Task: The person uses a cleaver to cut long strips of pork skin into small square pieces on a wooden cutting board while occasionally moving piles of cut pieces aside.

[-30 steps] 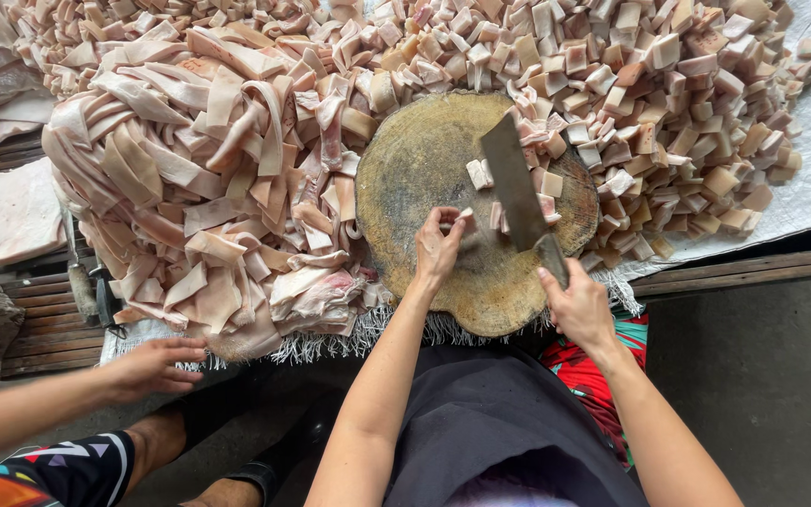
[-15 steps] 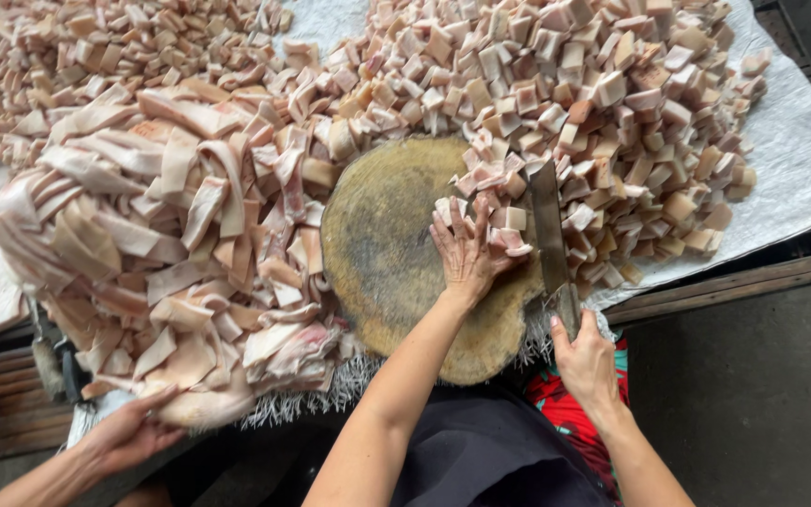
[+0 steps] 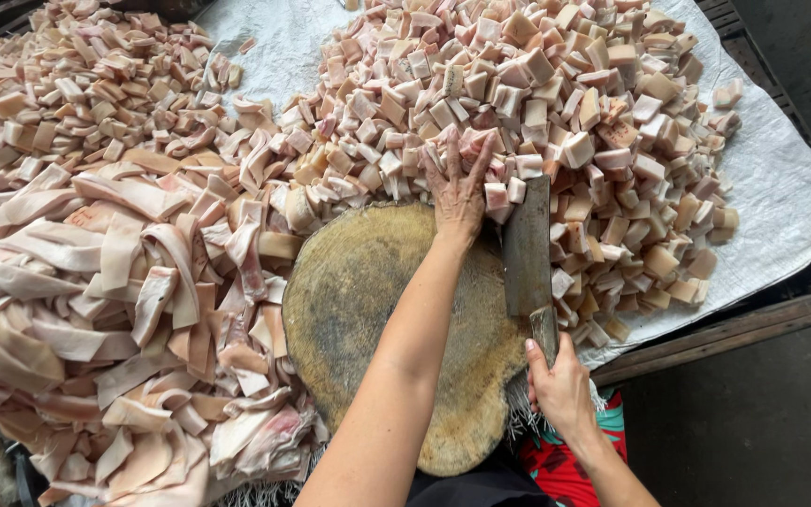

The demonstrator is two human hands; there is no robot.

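Well, everything lies on a pale woven sheet [image 3: 781,188] spread across the worktop. Out to the side of the left hand sprawls the biggest heap — long floppy strips of pink-white pork skin and fat [image 3: 96,282]. Beyond both hands spreads the mound of cut cubes [image 3: 565,103], reaching right up to the fingers. Under the forearm sits the round wooden chopping block [image 3: 359,310], worn and stained. The cleaver [image 3: 526,249] lies blade flat on the block just beside the left hand, its handle running back into the right hand [image 3: 560,390], which is closed round that handle. The left hand [image 3: 457,188] is spread wide, fingers splayed, palm down on the cubes at the block's far edge — pressing on them, clamped on nothing. The cubes look soft, greasy and light, likely to slip from a pinch, so I'd judge a flat palm or a scoop suits them better; the cleaver looks heavy, best held firmly by the handle.
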